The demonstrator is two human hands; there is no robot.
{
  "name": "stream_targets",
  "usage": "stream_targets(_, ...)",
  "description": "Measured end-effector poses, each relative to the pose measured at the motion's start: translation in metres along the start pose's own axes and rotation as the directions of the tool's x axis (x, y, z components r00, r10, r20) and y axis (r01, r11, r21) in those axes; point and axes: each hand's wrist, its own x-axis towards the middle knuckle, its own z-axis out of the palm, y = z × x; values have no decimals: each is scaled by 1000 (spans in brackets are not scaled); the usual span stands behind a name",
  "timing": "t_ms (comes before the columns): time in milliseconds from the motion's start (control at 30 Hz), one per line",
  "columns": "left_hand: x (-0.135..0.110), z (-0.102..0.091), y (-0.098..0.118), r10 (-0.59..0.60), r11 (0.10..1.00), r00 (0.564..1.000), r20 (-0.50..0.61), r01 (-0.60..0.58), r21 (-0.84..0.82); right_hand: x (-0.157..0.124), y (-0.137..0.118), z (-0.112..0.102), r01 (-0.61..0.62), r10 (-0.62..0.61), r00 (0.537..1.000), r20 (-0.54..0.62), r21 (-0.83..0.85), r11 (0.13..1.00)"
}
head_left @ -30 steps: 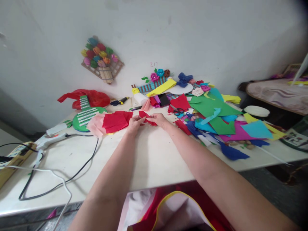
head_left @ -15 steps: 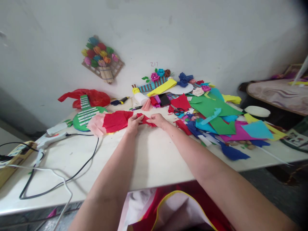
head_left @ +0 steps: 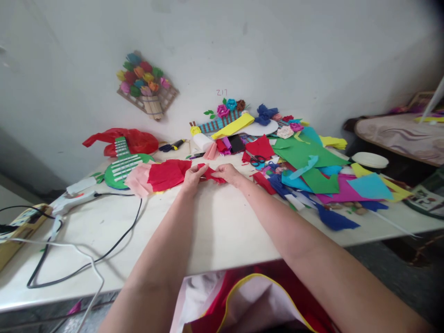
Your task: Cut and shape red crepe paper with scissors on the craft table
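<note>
Between my two hands is a small piece of red crepe paper (head_left: 209, 173), pinched at both sides just above the table. My left hand (head_left: 193, 178) grips its left part with thumb and fingers. On its right side, my right hand (head_left: 227, 174) pinches the edge, fingers closed. Left of my left hand lies a larger red crepe sheet (head_left: 169, 175), with a pale pink crepe piece (head_left: 138, 178) partly under it. Scissors with dark handles (head_left: 257, 160) rest on paper scraps beyond my right hand.
A green guitar-shaped craft (head_left: 121, 171) and a red plastic bag (head_left: 133, 141) are at the left. Black cable (head_left: 132, 226) and a glue gun (head_left: 74, 201) lie nearer. Coloured paper sheets (head_left: 305, 155) cover the right side, with a white bowl (head_left: 370, 160) beyond.
My hands hold nearly the same place and grip on the small red paper. The whole view has shifted very slightly; nothing else has visibly moved.
</note>
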Motion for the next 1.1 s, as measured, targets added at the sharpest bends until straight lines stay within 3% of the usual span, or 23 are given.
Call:
stream_targets(100, 0, -1, -1, 20, 999, 999, 27, -20, 26, 1, 1, -1, 15, -15, 1000, -2, 21, 1000)
stream_targets(367, 3, -3, -3, 32, 994, 995, -90, -41, -103, 11, 9, -10, -13, 10, 1000, 17, 174, 985)
stream_targets(700, 5, -3, -2, 17, 987, 989, -148, -40, -153, 6, 5, -9, 9, -10, 1000, 6, 179, 984)
stream_targets(967, 3, -2, -2, 20, 991, 996, -87, -31, -129, 5, 5, -6, 10, -11, 1000, 6, 133, 991)
stream_targets(1100, 0, 1, 1, -3, 995, 1000, -23, 1, -99, 6, 5, -5, 17, -10, 997, -73, 93, 996)
